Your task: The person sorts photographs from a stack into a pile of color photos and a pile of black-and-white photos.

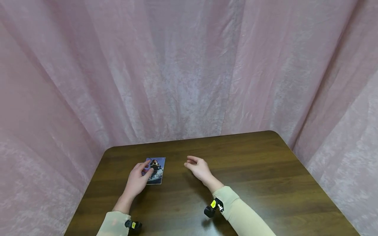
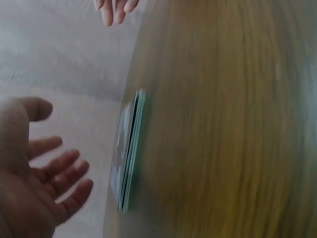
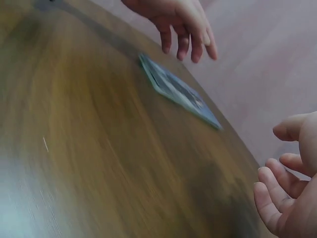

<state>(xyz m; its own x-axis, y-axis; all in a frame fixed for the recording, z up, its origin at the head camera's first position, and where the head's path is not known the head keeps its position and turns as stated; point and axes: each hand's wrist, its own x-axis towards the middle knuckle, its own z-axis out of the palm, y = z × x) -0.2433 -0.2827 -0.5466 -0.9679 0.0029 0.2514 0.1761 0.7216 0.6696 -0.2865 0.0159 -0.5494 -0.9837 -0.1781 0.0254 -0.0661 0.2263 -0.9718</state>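
A small stack of thin cards or booklets [image 1: 158, 169] lies on the wooden table, left of its middle. Its top picture is purple-blue with a dark figure; layered pale edges show in the left wrist view [image 2: 131, 153]. My left hand [image 1: 137, 179] hovers over the left side of the stack, thumb and fingers spread and relaxed. A gap separates that hand [image 3: 181, 20] from the stack in the right wrist view. To the right of the stack, my right hand [image 1: 201, 169] is in the air above the table, fingers loosely bent, holding nothing.
The brown table [image 1: 251, 170] has rounded far corners. Pink velvety curtains [image 1: 189, 72] hang behind it and along both sides. A small black camera [image 1: 210, 210] is strapped on the right wrist, and another [image 1: 134, 226] on the left.
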